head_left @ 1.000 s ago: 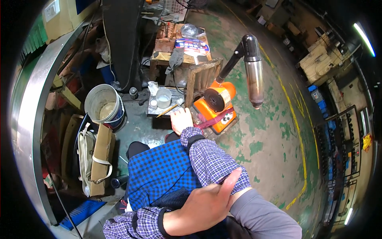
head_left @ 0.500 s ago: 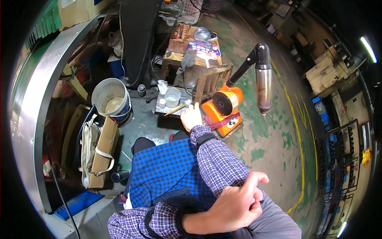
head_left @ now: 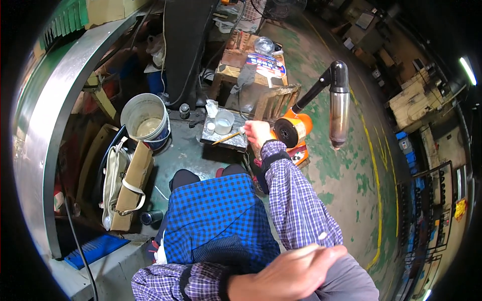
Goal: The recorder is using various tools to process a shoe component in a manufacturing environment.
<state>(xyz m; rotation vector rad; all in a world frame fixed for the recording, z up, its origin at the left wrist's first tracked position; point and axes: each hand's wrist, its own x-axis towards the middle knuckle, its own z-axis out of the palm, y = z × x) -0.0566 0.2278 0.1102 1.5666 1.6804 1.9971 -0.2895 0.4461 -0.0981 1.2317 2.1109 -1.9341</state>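
My right hand point(head_left: 258, 133), fingers bent inward, hovers at the right edge of a small dark tray point(head_left: 236, 145), left of an orange machine point(head_left: 296, 125) with a black round face. Whatever its fingers hold, if anything, is hidden. Beside its fingertips on the tray lie a thin yellow stick point(head_left: 227, 138) and a small white lump point(head_left: 242, 130). A translucent cup point(head_left: 224, 122) and a small white jar point(head_left: 211, 126) share that tray. My left hand point(head_left: 293, 273) is closed, slightly blurred, low over my grey trouser leg; its contents are not visible.
The machine carries a black arm with a hanging metal cylinder point(head_left: 339, 118). Behind the tray stands a wooden stool point(head_left: 233, 65) with a hand fan on it. On the left are a white bucket point(head_left: 145, 118), a cardboard box point(head_left: 134, 183) with a strap and a metal frame point(head_left: 42, 135).
My right hand has moved farther away and right, closer to the machine's face. My left hand has turned and dropped, its fingers drawn together. The view has shifted slightly.
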